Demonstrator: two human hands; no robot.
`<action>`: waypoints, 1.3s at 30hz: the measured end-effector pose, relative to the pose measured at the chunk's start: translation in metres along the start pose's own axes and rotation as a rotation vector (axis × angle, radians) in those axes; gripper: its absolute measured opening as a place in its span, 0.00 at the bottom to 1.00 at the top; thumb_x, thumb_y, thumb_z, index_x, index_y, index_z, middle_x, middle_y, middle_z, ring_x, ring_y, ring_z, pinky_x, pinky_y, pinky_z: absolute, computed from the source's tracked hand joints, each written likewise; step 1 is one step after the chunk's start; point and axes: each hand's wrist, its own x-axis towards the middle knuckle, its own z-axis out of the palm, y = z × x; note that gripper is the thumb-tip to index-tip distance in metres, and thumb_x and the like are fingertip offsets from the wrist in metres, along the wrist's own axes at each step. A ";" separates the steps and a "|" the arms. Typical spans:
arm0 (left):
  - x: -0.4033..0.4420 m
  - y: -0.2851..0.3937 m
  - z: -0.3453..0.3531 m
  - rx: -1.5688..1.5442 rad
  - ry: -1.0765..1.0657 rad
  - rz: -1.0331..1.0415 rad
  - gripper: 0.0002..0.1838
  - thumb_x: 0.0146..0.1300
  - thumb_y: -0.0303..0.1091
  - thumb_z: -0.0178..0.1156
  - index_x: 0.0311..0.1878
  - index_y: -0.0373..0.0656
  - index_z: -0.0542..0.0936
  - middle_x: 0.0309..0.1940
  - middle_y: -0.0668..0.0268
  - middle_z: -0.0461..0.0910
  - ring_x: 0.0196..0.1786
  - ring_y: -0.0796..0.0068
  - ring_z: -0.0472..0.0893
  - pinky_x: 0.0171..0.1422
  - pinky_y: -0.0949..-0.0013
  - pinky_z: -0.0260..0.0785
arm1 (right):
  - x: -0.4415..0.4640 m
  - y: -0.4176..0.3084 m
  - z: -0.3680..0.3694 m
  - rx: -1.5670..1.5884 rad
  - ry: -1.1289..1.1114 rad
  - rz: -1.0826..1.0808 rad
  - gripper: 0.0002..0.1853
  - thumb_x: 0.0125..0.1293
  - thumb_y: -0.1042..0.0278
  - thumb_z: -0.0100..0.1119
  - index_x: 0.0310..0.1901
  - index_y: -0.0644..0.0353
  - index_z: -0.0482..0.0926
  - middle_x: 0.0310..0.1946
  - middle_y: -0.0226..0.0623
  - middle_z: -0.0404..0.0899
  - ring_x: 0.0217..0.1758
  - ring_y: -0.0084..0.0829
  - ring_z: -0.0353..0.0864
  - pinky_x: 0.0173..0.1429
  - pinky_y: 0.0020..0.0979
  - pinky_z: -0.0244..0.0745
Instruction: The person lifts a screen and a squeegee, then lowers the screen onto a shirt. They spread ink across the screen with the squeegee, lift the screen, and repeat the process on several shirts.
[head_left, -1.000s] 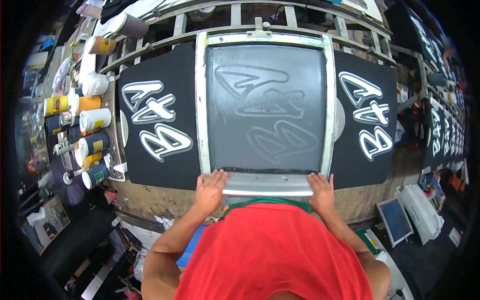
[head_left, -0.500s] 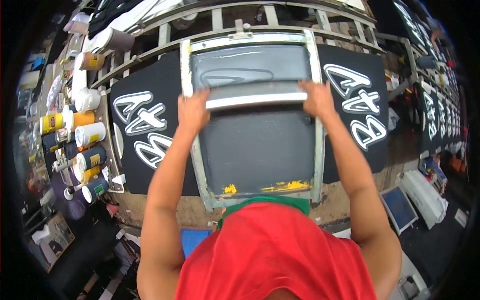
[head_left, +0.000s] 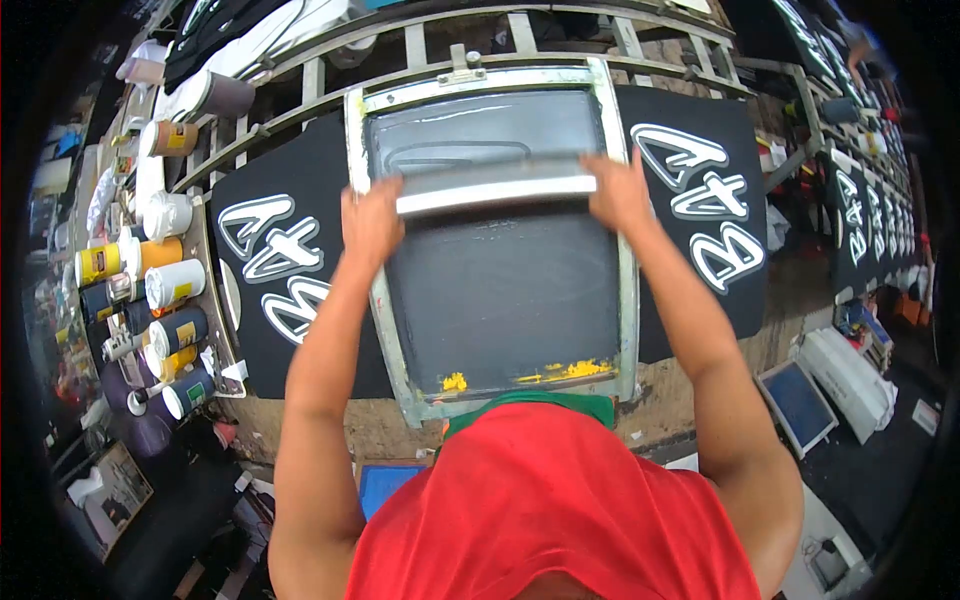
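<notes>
A long metal-edged squeegee (head_left: 497,193) lies across the upper part of a framed printing screen (head_left: 500,300). Its left end is gripped by my left hand (head_left: 373,222), and my right hand (head_left: 617,192) has its fingers wrapped round the right end. Above the squeegee, part of a grey letter outline shows on the mesh. Yellow patches mark the frame's near edge. Black fabric with white "BAY" lettering lies on either side of the screen, one piece at the left (head_left: 275,250) and another at the right (head_left: 700,220).
Paint tubs (head_left: 175,284) and jars crowd the left side. A slatted metal rail (head_left: 415,45) runs behind the screen. More printed black pieces (head_left: 870,230) are at the far right, above a small blue-meshed frame (head_left: 797,405) and a white box (head_left: 848,385).
Both hands and the squeegee have moved from the screen's near edge up to its upper part. The lower mesh, which showed letter outlines, now looks dark. The view has shifted slightly.
</notes>
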 end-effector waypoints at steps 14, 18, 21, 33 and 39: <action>-0.162 0.056 -0.023 -0.082 -0.233 -0.002 0.32 0.47 0.26 0.65 0.61 0.47 0.81 0.57 0.64 0.85 0.57 0.68 0.84 0.68 0.46 0.59 | -0.169 -0.032 -0.002 0.115 -0.258 0.051 0.30 0.51 0.79 0.58 0.60 0.55 0.83 0.62 0.40 0.82 0.65 0.44 0.80 0.82 0.64 0.47; -0.264 0.095 -0.049 -0.212 -0.379 -0.016 0.31 0.45 0.28 0.68 0.60 0.46 0.82 0.58 0.63 0.85 0.59 0.70 0.84 0.66 0.51 0.58 | -0.283 -0.054 -0.004 0.179 -0.326 0.088 0.28 0.47 0.81 0.59 0.54 0.56 0.87 0.55 0.39 0.87 0.65 0.42 0.81 0.82 0.64 0.48; -0.253 0.084 -0.054 -0.264 -0.419 -0.034 0.28 0.44 0.25 0.67 0.54 0.46 0.85 0.57 0.64 0.86 0.58 0.70 0.84 0.65 0.53 0.59 | -0.264 -0.051 -0.013 0.205 -0.344 0.078 0.26 0.47 0.80 0.59 0.51 0.57 0.87 0.54 0.40 0.87 0.64 0.43 0.81 0.83 0.62 0.49; 0.113 -0.049 -0.042 -0.108 0.027 -0.100 0.18 0.51 0.24 0.62 0.48 0.44 0.84 0.44 0.54 0.86 0.53 0.50 0.84 0.58 0.50 0.74 | 0.120 0.013 -0.044 0.033 0.175 -0.097 0.16 0.55 0.75 0.60 0.46 0.58 0.87 0.44 0.50 0.86 0.51 0.51 0.85 0.57 0.46 0.80; 0.128 -0.056 -0.066 -0.128 -0.242 -0.161 0.26 0.53 0.30 0.66 0.59 0.47 0.81 0.56 0.59 0.85 0.61 0.54 0.82 0.63 0.50 0.74 | 0.151 0.026 -0.053 0.039 -0.183 -0.111 0.22 0.51 0.71 0.64 0.52 0.59 0.84 0.49 0.51 0.86 0.56 0.51 0.84 0.62 0.43 0.79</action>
